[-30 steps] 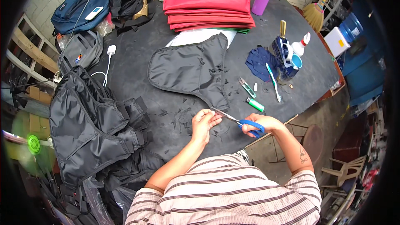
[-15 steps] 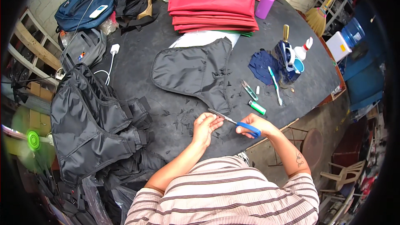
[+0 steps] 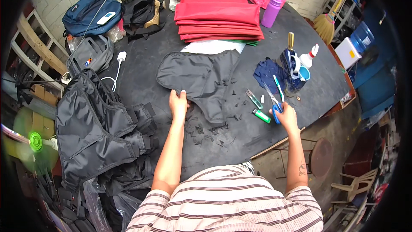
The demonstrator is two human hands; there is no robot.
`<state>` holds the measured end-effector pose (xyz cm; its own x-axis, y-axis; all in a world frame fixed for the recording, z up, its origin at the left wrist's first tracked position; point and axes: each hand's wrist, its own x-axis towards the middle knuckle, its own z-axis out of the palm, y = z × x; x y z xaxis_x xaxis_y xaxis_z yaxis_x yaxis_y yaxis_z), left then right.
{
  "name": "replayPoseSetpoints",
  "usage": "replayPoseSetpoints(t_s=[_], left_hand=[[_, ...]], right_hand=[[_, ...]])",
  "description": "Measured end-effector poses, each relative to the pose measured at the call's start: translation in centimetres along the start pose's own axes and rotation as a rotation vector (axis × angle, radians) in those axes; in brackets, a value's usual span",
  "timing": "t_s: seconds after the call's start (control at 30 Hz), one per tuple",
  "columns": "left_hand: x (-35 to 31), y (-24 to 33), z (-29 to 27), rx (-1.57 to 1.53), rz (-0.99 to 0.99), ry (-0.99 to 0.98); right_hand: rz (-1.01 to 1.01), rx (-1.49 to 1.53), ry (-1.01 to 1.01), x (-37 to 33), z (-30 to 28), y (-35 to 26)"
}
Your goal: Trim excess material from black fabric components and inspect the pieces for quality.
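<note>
The person stands at a dark round surface. The left hand lies on the near edge of a cut piece of grey fabric, in the middle of the frame; its fingers are closed on that edge, pinching it. The right hand, at the right of the centre, holds blue-handled scissors, the fingers through the handles and the blades pointing to the upper left. The blades look nearly shut, but I cannot tell for sure. Many small dark scraps lie between the two hands, so I judge that trimming is the step in hand. The scissors are apart from the fabric now. The next move would need the fabric drawn closer or turned, and the blades opened at its edge.
</note>
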<state>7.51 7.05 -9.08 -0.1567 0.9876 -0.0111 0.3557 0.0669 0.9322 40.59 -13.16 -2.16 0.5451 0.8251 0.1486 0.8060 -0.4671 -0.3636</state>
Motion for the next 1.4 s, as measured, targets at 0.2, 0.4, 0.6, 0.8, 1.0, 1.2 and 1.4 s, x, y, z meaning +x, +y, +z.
replayPoseSetpoints(t_s=[0.2, 0.4, 0.6, 0.8, 1.0, 1.2, 1.4], left_hand=[[-4.2, 4.9, -1.8, -0.122, 0.642, 0.323], [-3.8, 10.7, -3.8, -0.23, 0.815, 0.46], [-4.1, 12.5, -5.1, -0.214, 0.767, 0.433], [-4.3, 15.7, -6.0, -0.416, 0.765, 0.461], [-3.9, 17.1, -9.2, -0.706, 0.613, 0.406], [-4.0, 19.6, -13.7, -0.986, 0.414, 0.095], [-3.2, 21.8, -24.6, -0.886, 0.194, -0.243]], right_hand=[[0.015, -0.135, 0.09, 1.8, 2.0, 3.1], [0.077, -0.249, 0.063, 3.4, 2.8, 2.7], [0.201, -0.569, 0.151, 2.1, 2.5, -1.9], [-0.191, -0.169, 0.168, 2.2, 6.5, -4.2], [-0.023, -0.218, 0.22, 4.3, 7.4, -2.0], [-0.301, 0.062, 0.299, 4.4, 7.8, -5.6], [-0.478, 0.327, -0.061, 11.2, 11.6, -8.1]])
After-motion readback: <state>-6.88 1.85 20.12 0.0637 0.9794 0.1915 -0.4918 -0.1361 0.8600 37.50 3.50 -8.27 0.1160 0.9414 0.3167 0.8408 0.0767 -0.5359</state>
